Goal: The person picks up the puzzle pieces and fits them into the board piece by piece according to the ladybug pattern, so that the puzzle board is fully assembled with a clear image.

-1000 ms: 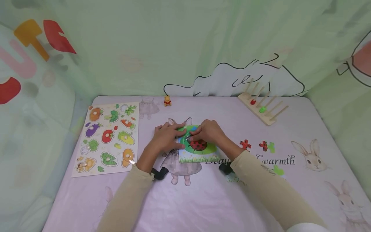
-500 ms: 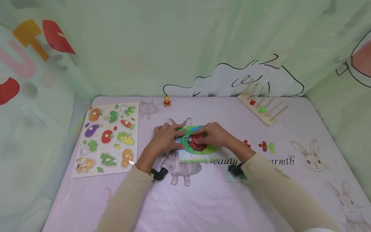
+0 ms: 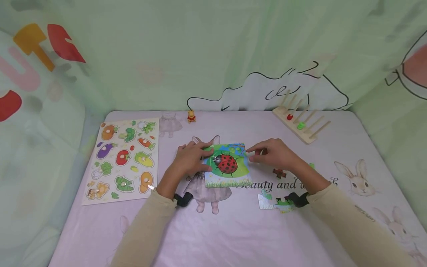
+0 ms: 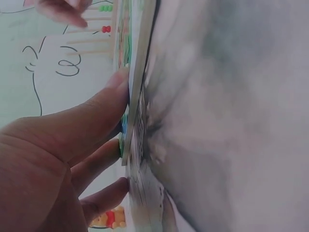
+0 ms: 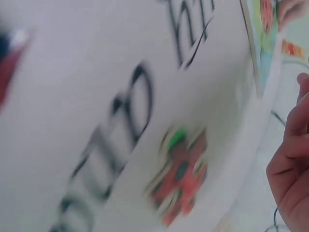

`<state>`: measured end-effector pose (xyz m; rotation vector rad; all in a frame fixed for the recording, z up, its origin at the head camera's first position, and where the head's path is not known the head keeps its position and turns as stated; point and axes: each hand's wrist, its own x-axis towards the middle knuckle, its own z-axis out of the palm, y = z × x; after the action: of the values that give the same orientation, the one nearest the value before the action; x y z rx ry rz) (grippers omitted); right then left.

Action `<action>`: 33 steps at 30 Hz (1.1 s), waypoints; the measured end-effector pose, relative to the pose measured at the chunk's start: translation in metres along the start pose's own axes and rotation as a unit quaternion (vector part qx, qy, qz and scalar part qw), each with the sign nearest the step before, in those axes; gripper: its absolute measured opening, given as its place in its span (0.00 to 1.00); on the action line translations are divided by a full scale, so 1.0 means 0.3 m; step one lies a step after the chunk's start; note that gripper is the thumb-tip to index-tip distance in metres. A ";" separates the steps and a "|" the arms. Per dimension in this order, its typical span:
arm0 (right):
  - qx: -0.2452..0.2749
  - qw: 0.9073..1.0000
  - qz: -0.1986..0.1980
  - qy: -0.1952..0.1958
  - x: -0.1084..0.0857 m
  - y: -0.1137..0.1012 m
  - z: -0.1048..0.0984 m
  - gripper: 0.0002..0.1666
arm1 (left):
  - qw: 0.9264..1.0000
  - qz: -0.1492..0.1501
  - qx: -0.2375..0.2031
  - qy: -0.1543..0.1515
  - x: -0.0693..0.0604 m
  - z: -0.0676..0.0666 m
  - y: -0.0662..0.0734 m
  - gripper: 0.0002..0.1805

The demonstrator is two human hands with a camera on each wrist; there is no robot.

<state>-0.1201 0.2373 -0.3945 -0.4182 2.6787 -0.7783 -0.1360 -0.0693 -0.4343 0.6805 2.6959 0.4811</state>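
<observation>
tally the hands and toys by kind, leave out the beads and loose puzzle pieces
Hands: 2 (left hand, right hand)
Picture boards: 2 (ladybug board, vegetable board)
Peg racks: 1 (wooden peg rack)
Toy bears: 1 (small yellow bear in red)
Total: 6

The ladybug board (image 3: 228, 163) has a smooth, slightly glossy printed face and a pale, matt edge that looks like wood. At far right, the peg rack (image 3: 295, 128) looks like bare matt wood, its green beads (image 3: 301, 125) shiny plastic. The tablecloth (image 3: 213, 237) is smooth cloth, the far curtain (image 3: 160, 55) softly creased cloth. The 2 sleeves (image 3: 141, 230) are matt cloth.
</observation>
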 end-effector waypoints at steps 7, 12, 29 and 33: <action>0.007 0.999 0.052 0.011 -0.081 0.085 -0.049 0.19 | 1.000 0.003 0.015 -0.004 0.002 -0.008 0.003 0.40; -0.022 0.997 0.067 0.025 -0.120 0.151 -0.062 0.21 | 1.000 0.002 0.017 -0.011 0.001 -0.012 0.006 0.40; -0.052 0.996 0.053 0.050 -0.189 0.235 -0.065 0.21 | 1.000 0.000 0.016 -0.010 0.001 -0.016 0.009 0.40; -0.055 0.996 0.053 0.048 -0.197 0.241 -0.063 0.22 | 1.000 -0.003 0.016 -0.012 0.002 -0.017 0.011 0.39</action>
<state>-0.0874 0.3259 -0.4068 -0.2692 2.8170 -0.6379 -0.1371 -0.0676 -0.4284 0.6828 2.6873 0.4266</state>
